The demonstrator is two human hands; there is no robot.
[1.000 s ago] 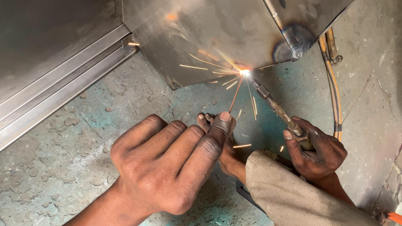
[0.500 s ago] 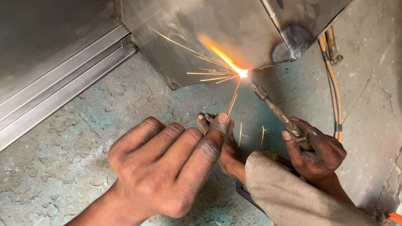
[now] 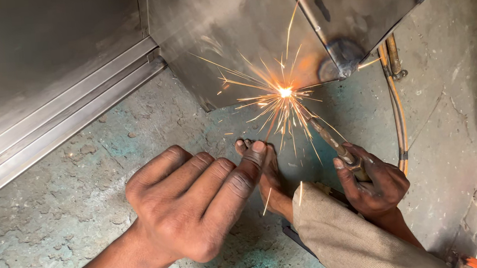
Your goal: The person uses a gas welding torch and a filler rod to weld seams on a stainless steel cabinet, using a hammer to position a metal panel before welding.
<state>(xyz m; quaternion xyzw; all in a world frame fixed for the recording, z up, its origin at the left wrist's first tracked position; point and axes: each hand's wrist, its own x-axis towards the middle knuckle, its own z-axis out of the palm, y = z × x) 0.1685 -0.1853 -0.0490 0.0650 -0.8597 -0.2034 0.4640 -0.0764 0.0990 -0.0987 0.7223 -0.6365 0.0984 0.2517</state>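
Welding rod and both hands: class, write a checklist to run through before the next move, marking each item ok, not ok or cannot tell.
1. Right hand has a firm grip on the electrode holder: ok.
2. Welding rod tip meets the metal sheet where the sparks burst: ok.
3. Hands gloved: not ok, both bare.
4. Left hand away from sparks: not ok, raised close in front of them.
5. Bare foot shielded: not ok.
6. Cable undamaged: cannot tell.

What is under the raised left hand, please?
Under the left hand lies the cracked concrete floor, and a bare foot shows beside the fingertips. The hand covers the floor directly beneath it, so nothing more can be seen there.
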